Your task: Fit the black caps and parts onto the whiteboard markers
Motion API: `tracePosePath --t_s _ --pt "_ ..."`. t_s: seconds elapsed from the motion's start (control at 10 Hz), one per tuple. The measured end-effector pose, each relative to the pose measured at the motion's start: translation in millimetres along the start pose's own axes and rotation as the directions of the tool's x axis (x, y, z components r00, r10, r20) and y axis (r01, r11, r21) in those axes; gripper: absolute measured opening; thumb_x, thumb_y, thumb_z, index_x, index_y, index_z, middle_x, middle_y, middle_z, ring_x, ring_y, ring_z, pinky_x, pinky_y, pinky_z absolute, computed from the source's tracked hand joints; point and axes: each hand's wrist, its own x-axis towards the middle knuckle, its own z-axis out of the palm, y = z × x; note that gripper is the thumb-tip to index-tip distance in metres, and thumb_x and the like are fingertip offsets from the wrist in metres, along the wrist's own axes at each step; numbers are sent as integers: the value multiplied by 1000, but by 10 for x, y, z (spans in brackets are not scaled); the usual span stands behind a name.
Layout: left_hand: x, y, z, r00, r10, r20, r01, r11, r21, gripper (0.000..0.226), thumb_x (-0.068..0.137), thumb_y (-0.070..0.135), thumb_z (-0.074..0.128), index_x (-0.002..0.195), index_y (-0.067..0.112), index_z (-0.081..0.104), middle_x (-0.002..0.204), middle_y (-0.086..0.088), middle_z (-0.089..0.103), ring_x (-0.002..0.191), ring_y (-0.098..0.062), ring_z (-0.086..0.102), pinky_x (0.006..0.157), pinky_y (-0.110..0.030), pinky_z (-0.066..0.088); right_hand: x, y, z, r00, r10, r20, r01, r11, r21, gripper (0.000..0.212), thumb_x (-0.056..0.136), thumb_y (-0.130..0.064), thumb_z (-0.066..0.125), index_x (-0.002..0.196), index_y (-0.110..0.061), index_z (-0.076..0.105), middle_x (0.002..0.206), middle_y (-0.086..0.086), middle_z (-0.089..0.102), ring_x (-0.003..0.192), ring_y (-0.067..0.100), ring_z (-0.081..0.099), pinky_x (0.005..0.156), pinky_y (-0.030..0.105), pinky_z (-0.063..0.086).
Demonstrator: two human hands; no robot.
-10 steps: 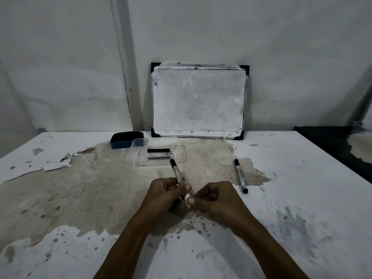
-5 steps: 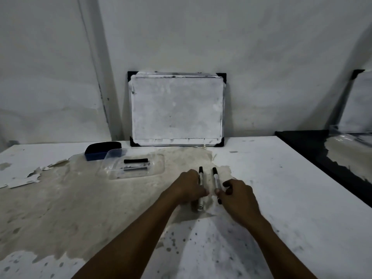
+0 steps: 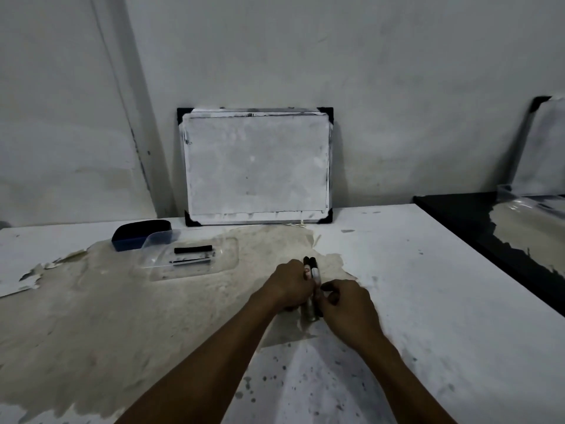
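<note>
Two whiteboard markers (image 3: 312, 272) with black caps lie side by side on the table, pressed together between my hands. My left hand (image 3: 290, 284) is curled against their left side, fingers on the barrels. My right hand (image 3: 347, 304) pinches them from the right near the lower ends, which are partly hidden. To the left, a clear plastic tray (image 3: 226, 264) holds a black marker part (image 3: 193, 249) and a thinner dark part (image 3: 191, 262).
A small whiteboard (image 3: 256, 166) leans on the wall behind. A dark blue eraser (image 3: 139, 235) lies left of the tray. The table's paint is peeled in the middle. A black table (image 3: 477, 221) stands at the right.
A second ago both hands held one marker in the air, another lying to the right. Now both markers lie together, and my hands have pushed them closer than half a second ago.
</note>
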Motion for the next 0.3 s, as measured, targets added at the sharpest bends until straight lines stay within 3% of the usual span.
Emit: tracePosePath --t_s 0.2,0.3 --pt "-15 -46 -59 998 -6 62 12 996 -93 31 93 36 54 81 8 58 71 -9 61 55 -19 58 47 -27 50 -26 -53 -44 1000 2 12 -3 999 39 33 86 -41 61 111 -19 66 88 3 74 79 18 69 75 38 57" --pt "-145 -76 -156 1000 8 24 -7 999 -48 41 92 48 53 103 9 59 94 -6 63 77 -21 59 74 -37 54 -43 -82 -82 1000 14 8 -15 998 69 38 86 -37 64 118 -17 61 86 3 73 80 17 68 74 34 55"
